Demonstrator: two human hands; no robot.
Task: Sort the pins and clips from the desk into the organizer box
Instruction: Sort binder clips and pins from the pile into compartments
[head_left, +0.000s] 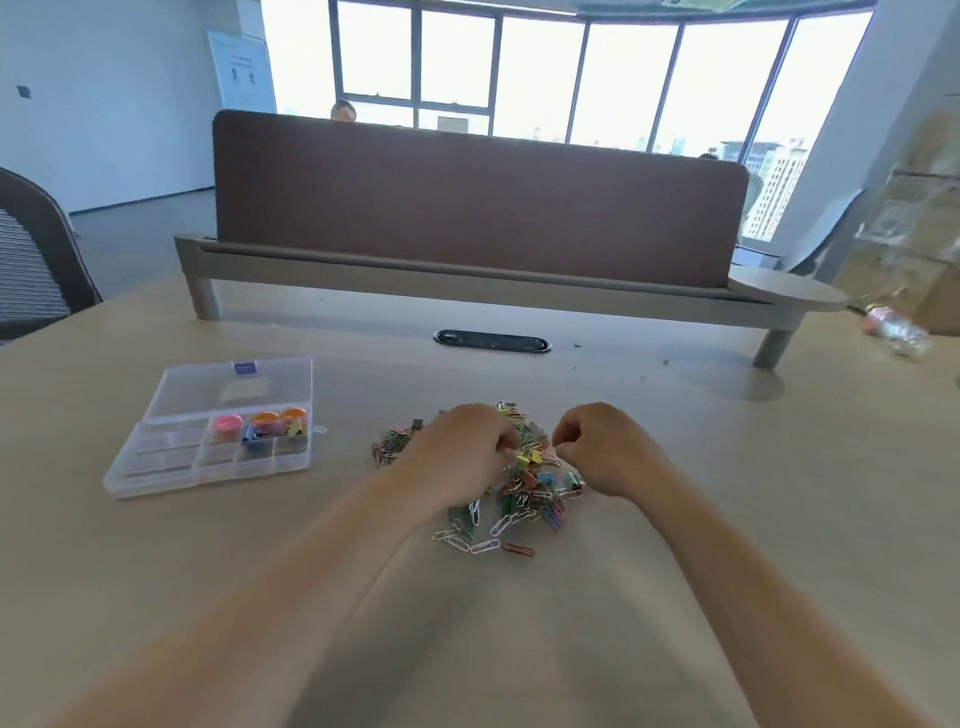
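A pile of coloured paper clips and small binder clips (519, 499) lies on the desk in front of me. My left hand (457, 457) rests on the pile's left part with fingers curled down into the clips. My right hand (602, 447) is over the pile's right side, fingers curled, pinching at a clip near a yellow binder clip (529, 458); what each hand holds is hidden. The clear plastic organizer box (156, 475) sits open to the left, its lid raised, with pink and orange items and a few clips in its far right compartments.
A brown divider panel (478, 202) on a raised shelf runs across the back of the desk (727, 519). A black cable slot (492, 341) lies behind the pile. An office chair (36, 254) stands far left. A crumpled plastic bottle (896, 327) lies far right.
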